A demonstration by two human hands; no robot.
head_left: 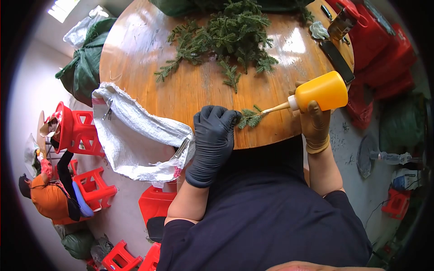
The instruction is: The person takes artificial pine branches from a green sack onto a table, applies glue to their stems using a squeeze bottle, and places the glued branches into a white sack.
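Observation:
My left hand [211, 137], in a black glove, pinches the end of a small green fir sprig [250, 119] at the table's near edge. In a tan glove, my right hand [315, 122] is wrapped round a yellow squeeze bottle [324, 91]. The bottle lies tilted almost on its side, its long nozzle [276, 108] pointing left. The nozzle's tip meets or nearly meets the sprig; whether they touch I cannot tell. Beyond the hands, a pile of fir branches [230, 34] rests on the round wooden table [149, 86].
A white woven sack [135, 135] hangs open at the table's left edge, held by clips. A black phone-like object [337, 61] and a jar [342, 25] are at the right. Red stools [95, 187] stand left, near a seated person [49, 201] in orange.

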